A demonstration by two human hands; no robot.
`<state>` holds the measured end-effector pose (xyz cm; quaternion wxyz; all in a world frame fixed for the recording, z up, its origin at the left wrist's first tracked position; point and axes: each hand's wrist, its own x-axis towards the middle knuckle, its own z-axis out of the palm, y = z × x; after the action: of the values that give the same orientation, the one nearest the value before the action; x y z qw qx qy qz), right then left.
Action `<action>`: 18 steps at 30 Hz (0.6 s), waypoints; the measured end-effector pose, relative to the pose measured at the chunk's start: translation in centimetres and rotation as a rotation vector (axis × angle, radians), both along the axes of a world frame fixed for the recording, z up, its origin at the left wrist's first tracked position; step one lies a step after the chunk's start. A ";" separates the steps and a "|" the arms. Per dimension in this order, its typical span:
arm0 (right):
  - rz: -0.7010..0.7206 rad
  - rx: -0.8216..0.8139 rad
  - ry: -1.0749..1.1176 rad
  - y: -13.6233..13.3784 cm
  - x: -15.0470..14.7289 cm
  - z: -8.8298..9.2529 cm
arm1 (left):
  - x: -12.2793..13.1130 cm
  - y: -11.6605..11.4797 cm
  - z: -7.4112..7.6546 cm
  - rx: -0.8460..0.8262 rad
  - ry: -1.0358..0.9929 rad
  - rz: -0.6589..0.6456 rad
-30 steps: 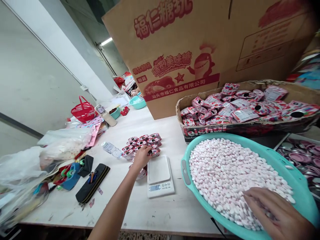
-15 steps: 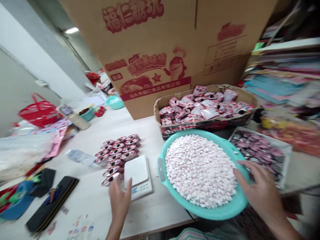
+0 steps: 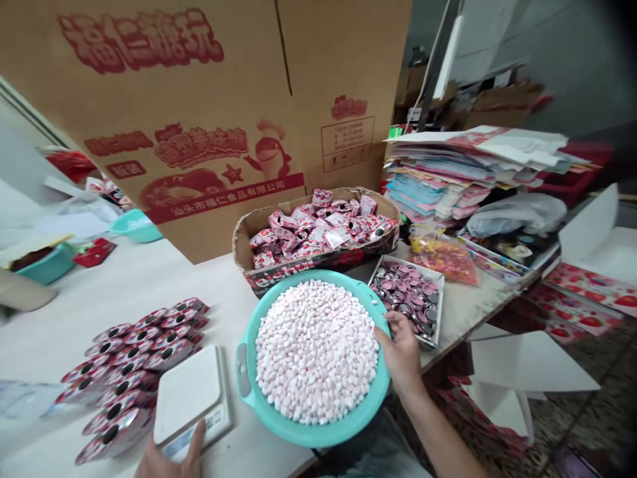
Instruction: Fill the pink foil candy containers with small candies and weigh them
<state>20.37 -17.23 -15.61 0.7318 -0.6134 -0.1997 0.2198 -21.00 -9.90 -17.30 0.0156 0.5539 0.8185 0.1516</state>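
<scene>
A turquoise basin (image 3: 318, 435) full of small white and pale pink candies (image 3: 318, 352) stands at the table's front edge. My right hand (image 3: 402, 355) is closed on its right rim, thumb inside and fingers over the rim. My left hand (image 3: 172, 461) is at the lower edge of the view, thumb and finger apart, by the front of a white kitchen scale (image 3: 189, 392). One finger overlaps the scale's button panel; I cannot tell whether it presses. The scale's platform is bare. Rows of red-and-pink pouches (image 3: 132, 368) with dark round openings stand left of the scale.
Behind the basin is a cut-down carton (image 3: 241, 245) of filled packets. A white tray (image 3: 438, 318) of pink and silver round caps lies to its right. A large cardboard box (image 3: 209, 99) blocks the back. Paper sheets (image 3: 448, 172) are stacked at right.
The view has swung to the right. My right hand has closed from spread fingers onto the basin's rim. My left hand is now lower, at the scale's front.
</scene>
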 end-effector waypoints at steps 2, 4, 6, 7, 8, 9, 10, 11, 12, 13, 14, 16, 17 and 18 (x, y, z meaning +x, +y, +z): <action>-0.011 0.007 0.007 -0.1 0.1 0.0 | 0.7 -0.4 0.2 0.021 -0.007 -0.022; -0.022 0.008 0.008 -0.2 0.1 0.1 | 1.6 -0.7 0.2 0.058 -0.010 -0.058; -0.025 -0.002 0.004 -0.3 0.0 0.2 | 2.8 -1.0 -0.1 0.093 -0.002 -0.096; -0.025 -0.006 0.002 -0.4 -0.1 0.3 | 3.4 -1.1 -0.3 0.105 0.003 -0.113; -0.026 -0.009 0.002 -0.5 -0.1 0.3 | 4.0 -1.1 -0.5 0.115 0.005 -0.129; -0.032 -0.014 0.006 -0.6 -0.2 0.4 | 4.6 -1.1 -0.8 0.125 0.003 -0.144; -0.039 -0.022 0.011 -0.8 -0.2 0.3 | 5.2 -1.1 -1.1 0.136 -0.001 -0.160; -0.049 -0.036 0.016 -1.0 -0.2 0.3 | 5.6 -1.1 -1.4 0.143 -0.006 -0.178; -0.059 -0.054 0.020 -1.2 -0.1 0.2 | 6.0 -1.1 -1.8 0.147 -0.011 -0.195; -0.069 -0.071 0.025 -1.3 0.0 0.1 | 6.3 -1.2 -2.2 0.149 -0.016 -0.213; -0.076 -0.086 0.029 -1.4 0.1 0.0 | 6.4 -1.3 -2.5 0.149 -0.023 -0.230; -0.094 -0.111 0.027 -1.6 0.4 -0.1 | 6.3 -1.4 -2.9 0.153 -0.052 -0.254; -0.103 -0.122 0.024 -1.6 0.6 -0.1 | 6.1 -1.4 -2.8 0.167 -0.073 -0.259; -0.105 -0.129 0.022 -1.6 0.7 -0.1 | 5.9 -1.2 -2.3 0.192 -0.092 -0.261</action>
<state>21.10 -18.81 -15.75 0.7034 -0.6665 -0.1443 0.2003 -15.07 -11.12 -19.63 0.0197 0.6468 0.7198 0.2512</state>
